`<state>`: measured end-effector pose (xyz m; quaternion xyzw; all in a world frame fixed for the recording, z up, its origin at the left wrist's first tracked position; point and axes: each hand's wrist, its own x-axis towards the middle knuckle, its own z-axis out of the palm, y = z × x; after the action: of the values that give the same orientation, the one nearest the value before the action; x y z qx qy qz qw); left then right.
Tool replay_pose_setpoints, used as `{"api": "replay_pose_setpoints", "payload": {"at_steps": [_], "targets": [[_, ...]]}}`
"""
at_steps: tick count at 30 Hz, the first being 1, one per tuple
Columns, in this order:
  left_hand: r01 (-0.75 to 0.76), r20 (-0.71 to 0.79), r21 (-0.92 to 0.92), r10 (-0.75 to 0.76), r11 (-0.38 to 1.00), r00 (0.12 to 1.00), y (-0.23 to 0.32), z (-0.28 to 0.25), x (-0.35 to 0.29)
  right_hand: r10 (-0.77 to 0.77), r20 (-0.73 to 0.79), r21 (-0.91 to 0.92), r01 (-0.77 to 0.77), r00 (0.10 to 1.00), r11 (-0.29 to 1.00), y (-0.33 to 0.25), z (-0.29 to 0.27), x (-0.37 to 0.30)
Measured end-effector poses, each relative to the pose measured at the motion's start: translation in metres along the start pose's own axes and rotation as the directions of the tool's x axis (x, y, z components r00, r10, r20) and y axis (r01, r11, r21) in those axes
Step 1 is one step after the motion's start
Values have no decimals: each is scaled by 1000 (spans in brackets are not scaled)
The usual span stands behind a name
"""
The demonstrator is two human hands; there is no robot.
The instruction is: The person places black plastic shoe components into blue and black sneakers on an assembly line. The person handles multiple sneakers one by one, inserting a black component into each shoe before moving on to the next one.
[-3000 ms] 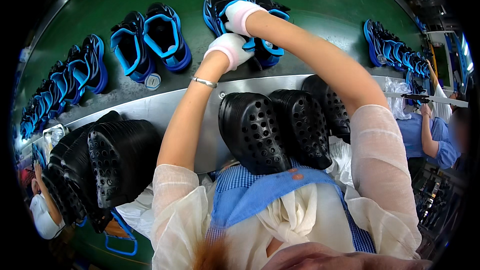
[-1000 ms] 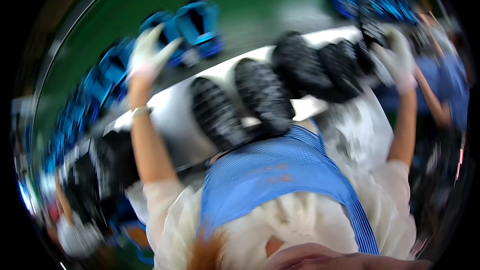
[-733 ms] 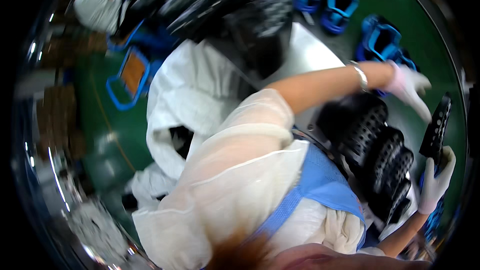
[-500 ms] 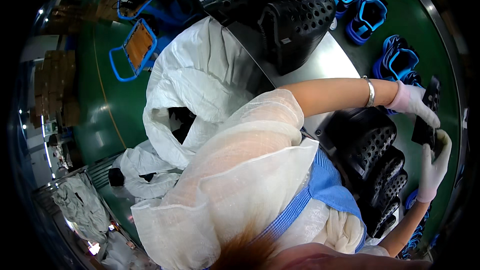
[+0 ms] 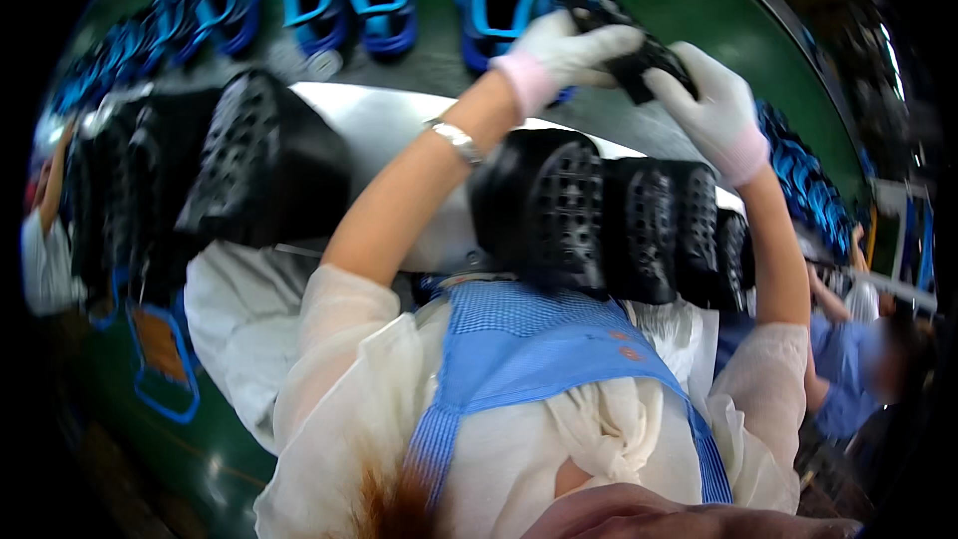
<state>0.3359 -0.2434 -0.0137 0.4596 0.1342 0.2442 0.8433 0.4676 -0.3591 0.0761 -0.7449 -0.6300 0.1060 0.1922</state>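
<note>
Insert, seemingly one, in two hands.

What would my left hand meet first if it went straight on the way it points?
The black perforated piece, which your left hand seems to be touching; beyond that, roughly in line, comes your right hand, though depth is unclear.

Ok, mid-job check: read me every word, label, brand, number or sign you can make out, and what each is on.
None can be read.
Blue apron: small reddish marks, too blurred to read.
Round white tag by the blue-rimmed shoes: too small to tell if it bears anything.
Black piece between the left hand and right hand: blurred, no lettering made out.
</note>
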Motion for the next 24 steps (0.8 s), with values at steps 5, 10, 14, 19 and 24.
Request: {"api": "replay_pose_setpoints", "payload": {"at_steps": [5, 10, 14, 19, 24], "targets": [[19, 44, 696, -69, 718, 997, -8, -20, 11, 100, 36, -20, -99, 994, 995, 23, -16, -2], [45, -31, 997, 182, -69, 983, -21, -24, 1, 281, 170, -33, -280, 944, 960, 48, -19, -1], [-45, 44, 999, 79, 9, 996, -35, -45, 5, 279, 320, -6, -293, 905, 956, 47, -5, 15], [-253, 205, 951, 252, 178, 946, -67, -49, 23, 322, 465, -123, -299, 825, 946, 50, 2, 63], [-140, 115, 981, 181, 131, 977, -70, -37, 34, 360, 397, -310, -246, 844, 918, 35, 22, 96]]}}
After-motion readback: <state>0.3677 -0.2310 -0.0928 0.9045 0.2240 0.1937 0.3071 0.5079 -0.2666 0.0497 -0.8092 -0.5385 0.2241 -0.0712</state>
